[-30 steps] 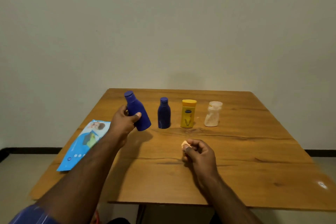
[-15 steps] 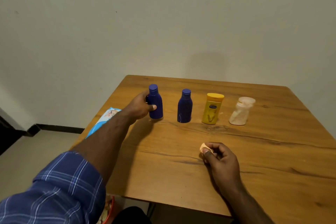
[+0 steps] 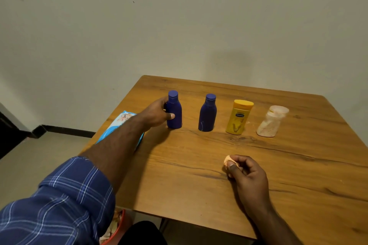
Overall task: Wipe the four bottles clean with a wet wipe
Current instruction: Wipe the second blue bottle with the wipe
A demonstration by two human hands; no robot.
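My left hand [image 3: 157, 114] grasps the upright leftmost dark-blue plastic bottle [image 3: 174, 112] at the far left of the wooden table [image 3: 179, 175]; my right hand [image 3: 246, 174], nearer, pinches a crumpled pale wet wipe [image 3: 227, 160].

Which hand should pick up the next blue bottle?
Probably the left hand. It is by the row, on the first blue bottle, right beside the second blue bottle. The right hand is nearer the table's front edge, pinching the balled wipe.
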